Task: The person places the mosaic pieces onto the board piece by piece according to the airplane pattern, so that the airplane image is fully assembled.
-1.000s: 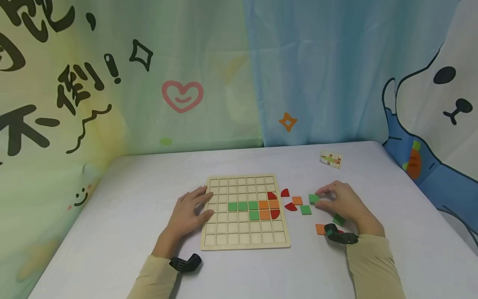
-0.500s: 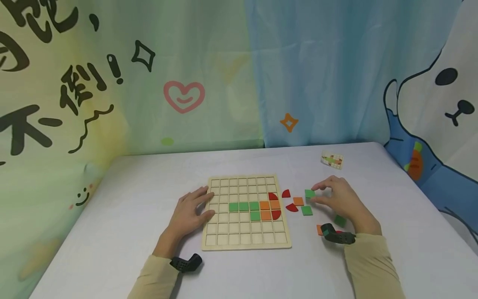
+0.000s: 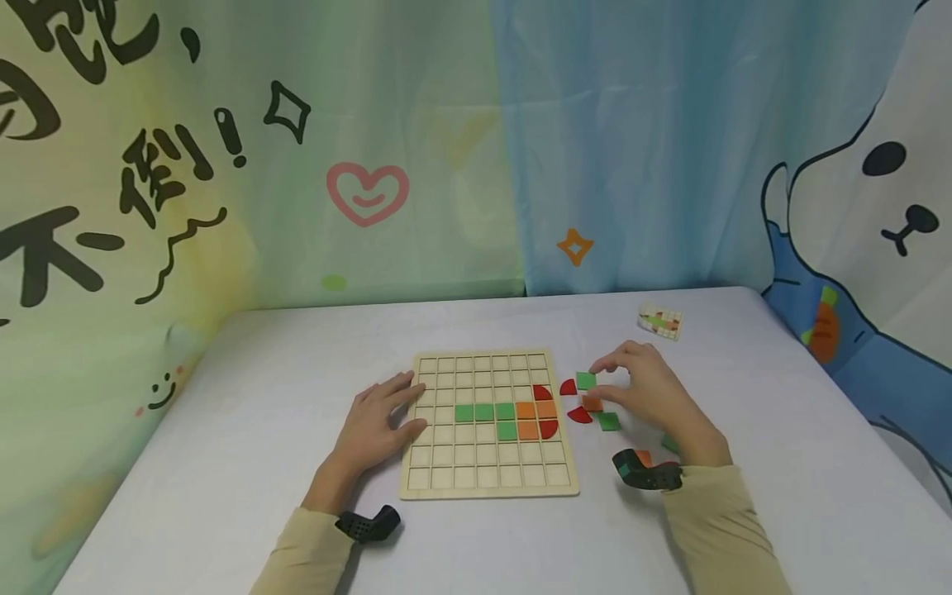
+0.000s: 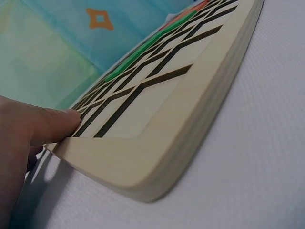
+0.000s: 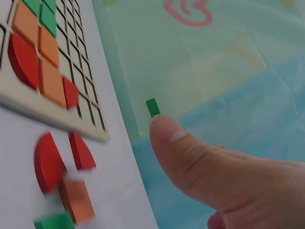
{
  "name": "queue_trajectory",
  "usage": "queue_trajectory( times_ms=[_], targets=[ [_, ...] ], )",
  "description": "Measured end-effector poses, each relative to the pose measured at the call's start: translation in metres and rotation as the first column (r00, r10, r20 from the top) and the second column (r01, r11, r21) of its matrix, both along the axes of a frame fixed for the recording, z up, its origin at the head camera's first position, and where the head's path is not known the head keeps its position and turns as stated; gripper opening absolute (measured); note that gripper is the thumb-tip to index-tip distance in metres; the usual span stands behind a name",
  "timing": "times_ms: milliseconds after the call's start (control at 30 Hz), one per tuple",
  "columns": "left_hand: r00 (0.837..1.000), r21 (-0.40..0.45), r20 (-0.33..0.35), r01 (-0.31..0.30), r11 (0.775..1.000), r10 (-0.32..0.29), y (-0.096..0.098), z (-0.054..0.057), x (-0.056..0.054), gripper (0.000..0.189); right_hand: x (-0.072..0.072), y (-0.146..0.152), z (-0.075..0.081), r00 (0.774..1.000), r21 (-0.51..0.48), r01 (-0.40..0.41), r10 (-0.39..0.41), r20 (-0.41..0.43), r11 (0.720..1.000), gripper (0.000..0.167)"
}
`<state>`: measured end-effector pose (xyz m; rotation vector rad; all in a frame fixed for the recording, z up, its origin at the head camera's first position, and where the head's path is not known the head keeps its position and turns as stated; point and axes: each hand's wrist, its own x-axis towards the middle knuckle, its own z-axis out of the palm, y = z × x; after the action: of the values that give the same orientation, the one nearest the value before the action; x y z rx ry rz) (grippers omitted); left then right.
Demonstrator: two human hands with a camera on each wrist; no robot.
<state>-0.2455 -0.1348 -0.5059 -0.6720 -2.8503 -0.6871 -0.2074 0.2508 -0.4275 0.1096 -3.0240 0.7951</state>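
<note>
A wooden grid board (image 3: pixel 454 475) lies on the white table, with green squares, orange squares and red quarter-rounds set in its cells. My left hand (image 3: pixel 375 421) rests at the board's left edge, fingers and thumb touching the rim; in the left wrist view the thumb (image 4: pixel 62 124) lies on the frame. Between thumb and forefinger my right hand (image 3: pixel 647 392) pinches a green square tile (image 3: pixel 586 381), raised to the right of the board. The right wrist view shows this green tile (image 5: pixel 152 107) edge-on above the thumb.
Loose pieces lie right of the board: two red quarter-rounds (image 3: pixel 579 415), an orange square (image 3: pixel 592 403) and a green square (image 3: pixel 609 422). More pieces are partly hidden under the right wrist. A small pattern card (image 3: pixel 660 321) lies at the back right.
My right hand has moved left toward the board, carrying the green tile away from the loose pieces. The left hand and the board stay in place.
</note>
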Motion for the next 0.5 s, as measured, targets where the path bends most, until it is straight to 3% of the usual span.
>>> queue_trajectory(
  times_ms=[500],
  targets=[
    [0.999, 0.005, 0.033, -0.005, 1.000, 0.004, 0.000, -0.001, -0.002, 0.057, 0.000, -0.052, -0.001, 0.997, -0.018, -0.074, 0.073, -0.036, 0.997, 0.034]
  ],
)
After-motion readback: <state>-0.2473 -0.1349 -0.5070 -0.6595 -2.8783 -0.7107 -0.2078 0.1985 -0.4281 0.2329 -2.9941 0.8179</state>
